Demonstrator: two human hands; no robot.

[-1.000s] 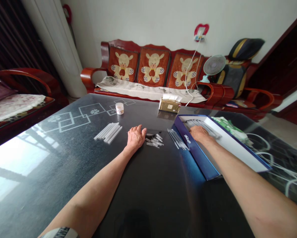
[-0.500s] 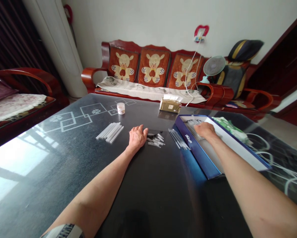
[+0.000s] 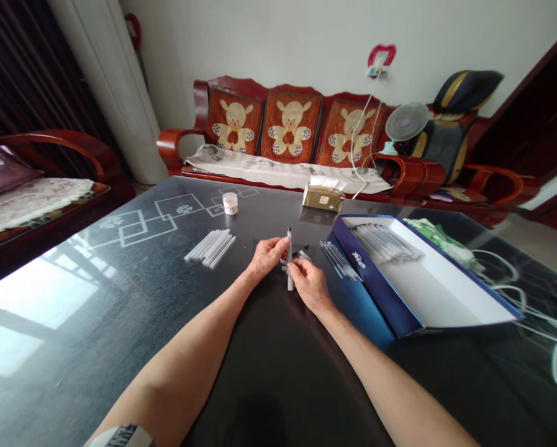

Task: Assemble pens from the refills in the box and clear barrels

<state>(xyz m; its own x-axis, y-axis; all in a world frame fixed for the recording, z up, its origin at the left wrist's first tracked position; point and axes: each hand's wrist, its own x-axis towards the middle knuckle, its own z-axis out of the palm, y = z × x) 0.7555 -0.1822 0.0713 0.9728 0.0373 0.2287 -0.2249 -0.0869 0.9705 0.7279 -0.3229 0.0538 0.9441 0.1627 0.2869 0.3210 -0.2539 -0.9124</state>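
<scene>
A pen with a pale translucent barrel and a dark tip at its top stands upright between my hands. The fingers of my left hand pinch its upper part. Lower down, my right hand grips the barrel from the right side. Just behind my fingers lie small pale and dark pen pieces, partly hidden. Left of my hands is a row of whitish pen barrels. To the right, thin pen refills lie in a bunch beside a blue box.
The open blue box has a white inside and holds many pens at its far end. Behind stand a small white jar and a tissue pack. A green-white packet and white cables lie at the right.
My right hand has come out of the blue box and back to the middle with a pen. My left hand has lifted from the table and now grips the pen too.
</scene>
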